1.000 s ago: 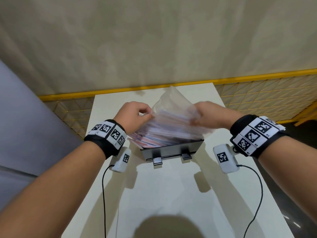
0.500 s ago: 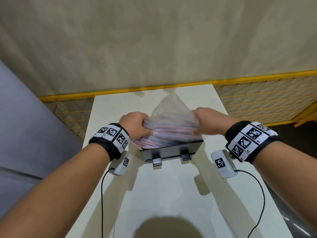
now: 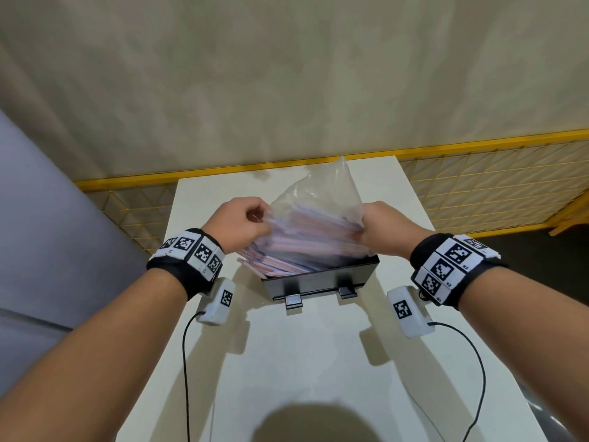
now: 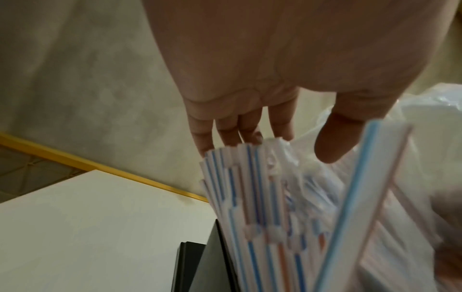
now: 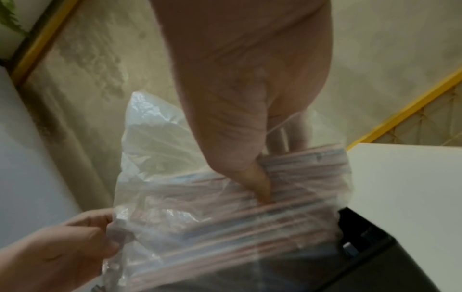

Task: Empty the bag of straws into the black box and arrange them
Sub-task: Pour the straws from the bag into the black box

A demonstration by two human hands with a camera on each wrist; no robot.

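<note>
A clear plastic bag [image 3: 322, 199] full of red- and blue-striped straws [image 3: 306, 237] is held tilted over the black box [image 3: 318, 282], its right end higher. My left hand [image 3: 255, 218] pinches the bag's open left edge [image 5: 115, 223]. My right hand [image 3: 366, 224] grips the closed end, with the thumb [image 5: 257, 181] pressing the straws through the plastic. Straw ends [image 4: 240, 177] stick out of the bag's mouth by my left fingers [image 4: 237, 130] and reach down into the box [image 4: 212, 256]. The box's inside is mostly hidden by the bag.
The box stands at the middle of a white table [image 3: 318, 378], with two clips on its near wall. A yellow-framed mesh fence [image 3: 478, 186] runs behind the table. A grey surface [image 3: 47, 234] lies to the left. Cables hang from both wrist cameras.
Both hands dipped the bag toward the box, then raised it a little again. The bag's right end now sits higher, and my left hand holds the bag's edge higher up.
</note>
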